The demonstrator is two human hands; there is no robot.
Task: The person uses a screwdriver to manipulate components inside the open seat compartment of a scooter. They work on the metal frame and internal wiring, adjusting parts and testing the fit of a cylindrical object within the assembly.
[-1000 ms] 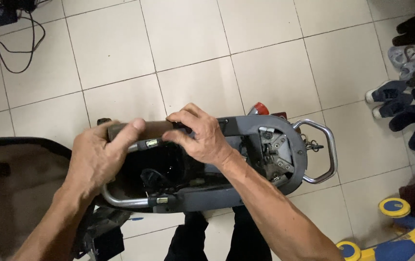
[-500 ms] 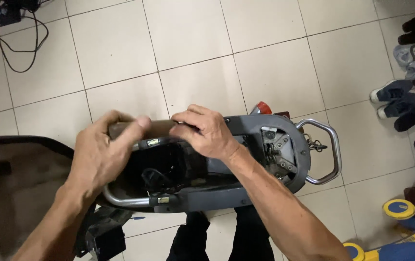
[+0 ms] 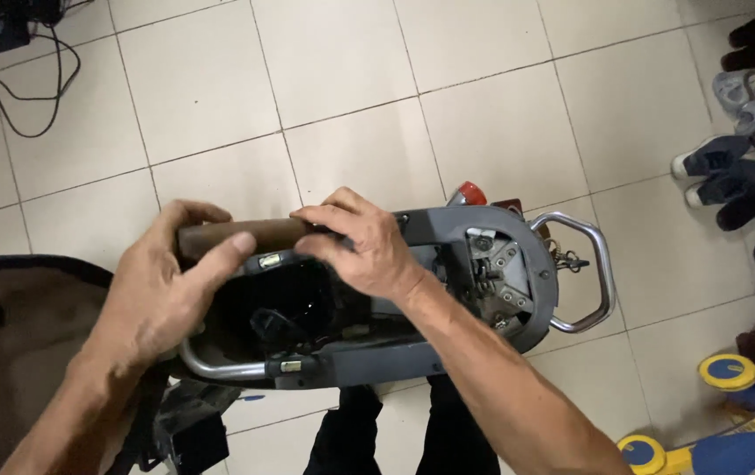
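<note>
The left hand [image 3: 162,295] has slid slightly lower on the brown bar [image 3: 241,236]; the right hand [image 3: 364,251] has flattened over its right end.

Tiled floor clutter around us

We see black cables [image 3: 21,70] top left, a row of shoes [image 3: 747,132] along the right edge, a yellow-and-blue toy [image 3: 729,413] bottom right, pale floor tiles [image 3: 351,79] everywhere
</note>
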